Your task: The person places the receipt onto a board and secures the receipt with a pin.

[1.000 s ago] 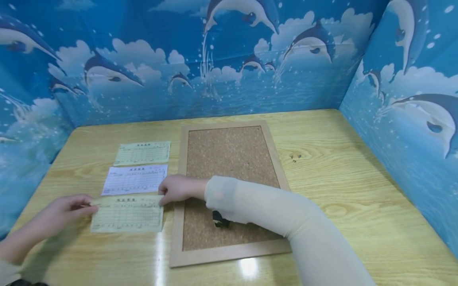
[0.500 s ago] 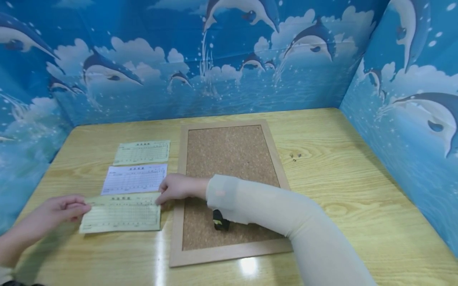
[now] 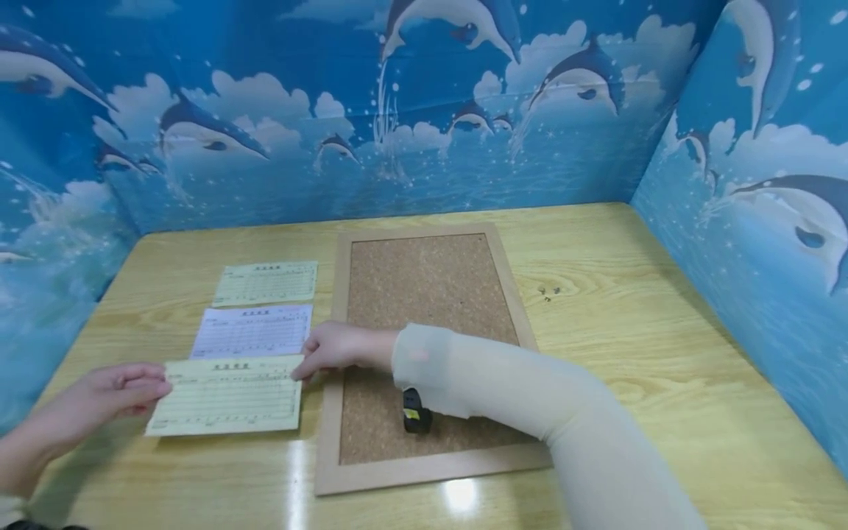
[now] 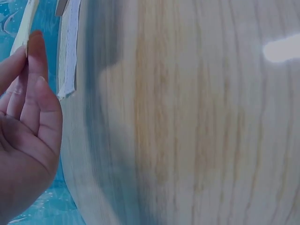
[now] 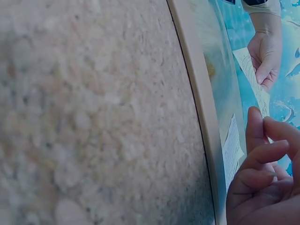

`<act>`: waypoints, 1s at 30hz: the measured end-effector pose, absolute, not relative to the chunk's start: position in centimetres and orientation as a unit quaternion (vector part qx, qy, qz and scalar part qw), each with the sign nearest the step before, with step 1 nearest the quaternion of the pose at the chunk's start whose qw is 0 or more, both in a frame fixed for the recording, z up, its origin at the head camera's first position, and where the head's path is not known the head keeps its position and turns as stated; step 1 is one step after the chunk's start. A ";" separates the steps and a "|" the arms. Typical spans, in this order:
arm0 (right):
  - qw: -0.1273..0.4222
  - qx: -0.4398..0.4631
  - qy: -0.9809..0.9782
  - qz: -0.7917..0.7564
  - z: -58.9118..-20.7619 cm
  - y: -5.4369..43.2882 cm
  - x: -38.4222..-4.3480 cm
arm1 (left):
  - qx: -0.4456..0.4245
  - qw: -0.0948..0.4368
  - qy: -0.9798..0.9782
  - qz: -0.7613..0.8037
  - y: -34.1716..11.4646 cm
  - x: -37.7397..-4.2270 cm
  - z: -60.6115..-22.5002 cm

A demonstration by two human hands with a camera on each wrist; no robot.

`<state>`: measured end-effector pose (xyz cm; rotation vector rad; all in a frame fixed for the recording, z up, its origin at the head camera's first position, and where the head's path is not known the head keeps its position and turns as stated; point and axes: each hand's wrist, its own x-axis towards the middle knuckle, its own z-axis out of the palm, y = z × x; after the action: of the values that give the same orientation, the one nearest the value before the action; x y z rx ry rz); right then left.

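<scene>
A pale yellow-green printed form (image 3: 228, 397) is held up off the table between both hands. My left hand (image 3: 115, 394) pinches its left edge between thumb and fingers, seen also where the sheet's edge (image 4: 24, 28) shows in the left wrist view. At the upper right corner my right hand (image 3: 334, 350) pinches the paper, its forearm reaching across the corkboard (image 3: 430, 287). Behind the held sheet lies a white form (image 3: 255, 330), its lower edge partly covered. Beyond that a second yellow-green form (image 3: 266, 284) lies flat.
Several small metal pins (image 3: 548, 293) lie on the table (image 3: 629, 331) right of the corkboard. The board's wooden frame (image 3: 384, 477) forms a low raised edge. A black device (image 3: 415, 412) shows under the right sleeve. Dolphin-printed cloth (image 3: 397, 169) walls the back and sides.
The nearest form has been raised off the table and shifted slightly left and toward me. My left hand moved a little left with it. The other forms stay put.
</scene>
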<state>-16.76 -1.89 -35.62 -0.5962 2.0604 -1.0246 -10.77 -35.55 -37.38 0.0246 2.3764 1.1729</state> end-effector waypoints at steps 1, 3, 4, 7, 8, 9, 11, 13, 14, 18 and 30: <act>0.373 -0.229 0.803 -0.404 -35.7 -1.7 -16.8 | 0.004 0.240 0.871 0.430 -35.4 -10.8 -37.4; 0.374 -0.220 0.800 -0.415 -35.8 -1.4 -16.8 | 0.005 0.238 0.872 0.428 -35.2 -10.8 -37.4; 0.373 -0.216 0.799 -0.420 -35.9 -1.2 -16.8 | 0.007 0.239 0.871 0.430 -35.1 -10.8 -37.4; 0.371 -0.209 0.798 -0.426 -35.9 -0.8 -16.7 | 0.004 0.242 0.864 0.442 -34.8 -10.8 -37.3; 0.370 -0.207 0.798 -0.428 -35.9 -0.7 -16.7 | 0.005 0.246 0.861 0.445 -34.7 -10.8 -37.2; 0.368 -0.207 0.798 -0.430 -35.9 -0.6 -16.7 | 0.006 0.249 0.859 0.447 -34.6 -10.7 -37.2; 0.366 -0.210 0.797 -0.432 -35.8 -0.4 -16.7 | -0.004 0.252 0.856 0.451 -34.3 -10.7 -37.0; 0.364 -0.212 0.797 -0.432 -35.8 -0.1 -16.8 | -0.008 0.256 0.856 0.449 -34.1 -10.7 -36.9; 0.363 -0.212 0.797 -0.434 -35.8 0.0 -16.8 | -0.008 0.256 0.857 0.447 -33.9 -10.7 -36.8; 0.356 -0.210 0.798 -0.439 -36.0 0.7 -17.0 | 0.001 0.259 0.856 0.447 -33.3 -10.8 -36.5; 0.347 -0.185 0.802 -0.449 -35.3 2.4 -17.0 | 0.010 0.257 0.847 0.465 -31.4 -11.2 -36.3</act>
<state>-17.05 2.45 -35.34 -0.4810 2.0804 -1.1655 -11.20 -31.42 -36.31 0.0259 2.2983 1.2628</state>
